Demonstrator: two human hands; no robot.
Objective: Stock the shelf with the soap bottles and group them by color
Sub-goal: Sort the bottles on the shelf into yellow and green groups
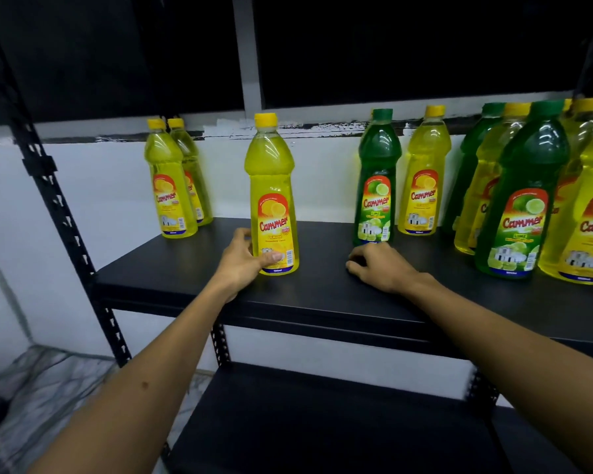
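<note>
Soap bottles stand upright on the black shelf (322, 295), whose front edge runs just under both wrists, with a bare strip of board between the edge and the hands. The left hand (243, 261) grips the base of a yellow bottle (274, 200), thumb across the label's lower part, fingers round the far side. Bare shelf lies between the hands. The right hand (379, 268) rests knuckles-up on the board, fingers curled under and apparently holding nothing, just short of a green bottle (377, 179). Beyond the left hand and to its left stand two yellow bottles (168, 186) by the white wall. Right of the right hand, a mixed cluster (524, 193) of green and yellow crowds together. Labels read "Cammer", with "LEMON" on yellow, "LIME" on green.
</note>
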